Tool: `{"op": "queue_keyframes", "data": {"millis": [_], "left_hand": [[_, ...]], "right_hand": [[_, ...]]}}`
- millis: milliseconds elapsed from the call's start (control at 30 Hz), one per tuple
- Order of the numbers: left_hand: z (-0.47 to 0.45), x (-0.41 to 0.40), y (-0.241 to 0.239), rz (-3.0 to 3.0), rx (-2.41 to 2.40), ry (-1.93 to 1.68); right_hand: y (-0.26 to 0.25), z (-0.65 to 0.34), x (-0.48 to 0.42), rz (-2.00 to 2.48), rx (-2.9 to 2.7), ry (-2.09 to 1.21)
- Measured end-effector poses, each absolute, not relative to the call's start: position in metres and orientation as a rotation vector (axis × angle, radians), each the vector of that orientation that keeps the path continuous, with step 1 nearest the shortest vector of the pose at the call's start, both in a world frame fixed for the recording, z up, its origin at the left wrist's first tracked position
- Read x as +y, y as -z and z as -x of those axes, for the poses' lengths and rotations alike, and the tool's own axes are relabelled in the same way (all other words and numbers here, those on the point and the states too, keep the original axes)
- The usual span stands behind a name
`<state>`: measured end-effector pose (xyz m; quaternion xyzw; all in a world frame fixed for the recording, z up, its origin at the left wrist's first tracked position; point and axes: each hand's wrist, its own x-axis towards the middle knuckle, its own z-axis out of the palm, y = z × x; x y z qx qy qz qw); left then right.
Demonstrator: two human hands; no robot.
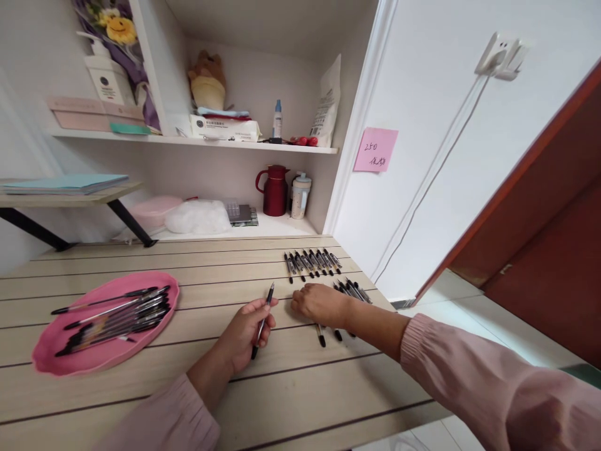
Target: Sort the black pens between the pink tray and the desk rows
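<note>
My left hand (244, 335) is closed round a black pen (263, 316) that points up and away over the wooden table (141, 401). My right hand (322, 305) rests, fingers curled down, on a row of black pens (350, 291) lying on the table; whether it grips one is hidden. A second row of several black pens (310, 263) lies just beyond it. At the left a pink tray (56, 357) holds several more pens (117, 313). Both arms wear pink sleeves.
Behind the table are white shelves with a red jug (275, 191), a bottle (300, 195), a pink bowl (154, 210) and boxes. A pink note (374, 149) sticks to the white wall at right. The table's right edge drops to the floor beside a brown door (539, 207).
</note>
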<state>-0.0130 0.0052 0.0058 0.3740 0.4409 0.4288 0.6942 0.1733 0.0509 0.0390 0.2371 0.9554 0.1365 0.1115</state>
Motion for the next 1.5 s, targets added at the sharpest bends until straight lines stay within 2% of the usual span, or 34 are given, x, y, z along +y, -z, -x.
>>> {"op": "queue_keyframes", "data": {"millis": [333,567,1067,1233,1300,1333,1400,1500], "left_hand": [[0.012,0.006,-0.005,-0.838,0.987,-0.952],[0.013,0.007,-0.001,-0.852,0.973,-0.949],[0.012,0.004,-0.002,-0.895,0.983,-0.927],[0.010,0.002,-0.001,-0.954,0.972,-0.900],[0.010,0.002,0.000,-0.975,0.957,-0.884],[0.009,0.002,0.001,-0.983,0.948,-0.874],[0.008,0.001,0.002,-0.997,0.927,-0.857],[0.006,-0.001,0.001,-1.042,0.883,-0.852]], "right_hand": [[-0.047,-0.181,0.056,-1.283,2.863,-0.177],[-0.034,-0.170,0.057,-1.312,2.802,-0.033],[-0.029,-0.187,0.040,-1.294,2.875,-0.105],[-0.032,-0.189,0.034,-1.465,2.855,-0.059],[-0.032,-0.186,0.030,-1.703,2.866,0.146],[-0.031,-0.182,0.029,-1.853,2.868,0.357],[-0.027,-0.173,0.025,-2.126,2.801,1.005],[-0.020,-0.154,0.020,-2.268,2.451,2.056]]}}
